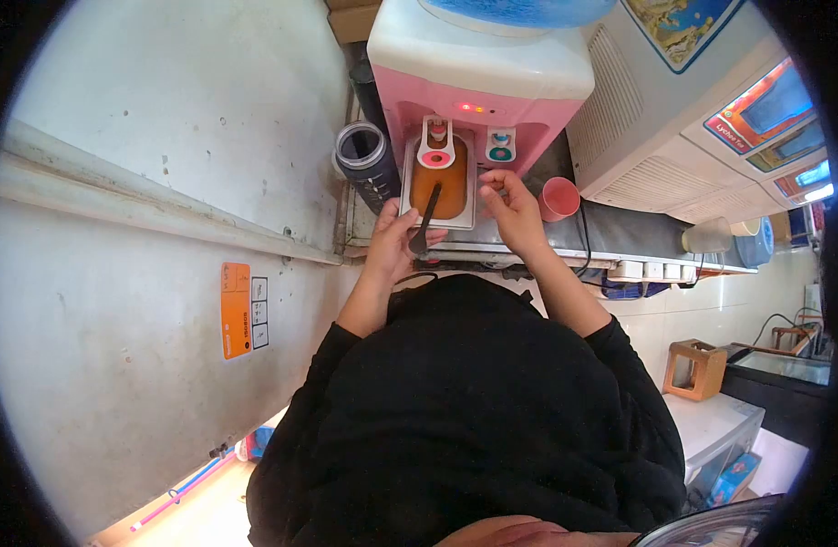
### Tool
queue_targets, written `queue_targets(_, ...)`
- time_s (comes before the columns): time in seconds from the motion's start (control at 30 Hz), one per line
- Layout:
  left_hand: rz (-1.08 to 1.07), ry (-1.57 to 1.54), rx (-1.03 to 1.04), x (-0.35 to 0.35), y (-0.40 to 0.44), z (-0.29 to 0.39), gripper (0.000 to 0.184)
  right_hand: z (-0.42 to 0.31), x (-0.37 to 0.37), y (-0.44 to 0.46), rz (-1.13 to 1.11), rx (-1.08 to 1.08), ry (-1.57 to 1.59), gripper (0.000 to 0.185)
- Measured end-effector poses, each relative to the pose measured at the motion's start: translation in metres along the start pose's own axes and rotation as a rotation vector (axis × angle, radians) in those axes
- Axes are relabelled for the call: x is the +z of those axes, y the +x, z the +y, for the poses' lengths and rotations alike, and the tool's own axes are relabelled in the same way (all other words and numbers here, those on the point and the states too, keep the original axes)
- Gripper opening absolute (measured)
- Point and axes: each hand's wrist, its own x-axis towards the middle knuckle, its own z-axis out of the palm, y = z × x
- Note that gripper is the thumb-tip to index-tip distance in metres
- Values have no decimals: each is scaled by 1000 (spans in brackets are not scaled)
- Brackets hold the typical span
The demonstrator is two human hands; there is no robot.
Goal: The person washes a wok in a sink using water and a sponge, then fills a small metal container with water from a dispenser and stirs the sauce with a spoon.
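A rectangular metal container [470, 196] with orange-brown liquid sits under the red-marked tap [437, 155] of a pink and white water dispenser [483, 82]. A black spoon [428, 219] leans in the liquid, its wide end over the near rim. My left hand [396, 239] grips the container's near left corner, fingers under it, close to the spoon. My right hand [515, 211] is beside the container's right edge, fingers curled but apart, with nothing in them. Just right of that hand stands a pink cup [558, 199].
A dark tumbler [364, 159] stands left of the dispenser. A large white machine [674, 118] is at the right, with a pale cup [708, 236] near it. Power sockets [651, 271] line the counter's front edge. A whitish panel [164, 182] fills the left side.
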Motion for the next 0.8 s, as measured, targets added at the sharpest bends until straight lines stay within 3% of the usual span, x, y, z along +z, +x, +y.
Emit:
queue_targets(0.6, -13, -10, -18, -8, 4, 0, 21, -5, -1, 6, 5, -34, -28, 17)
queue_targets(0.8, -26, -8, -18, -14, 5, -2, 21, -18, 4, 10, 12, -170, -266, 17)
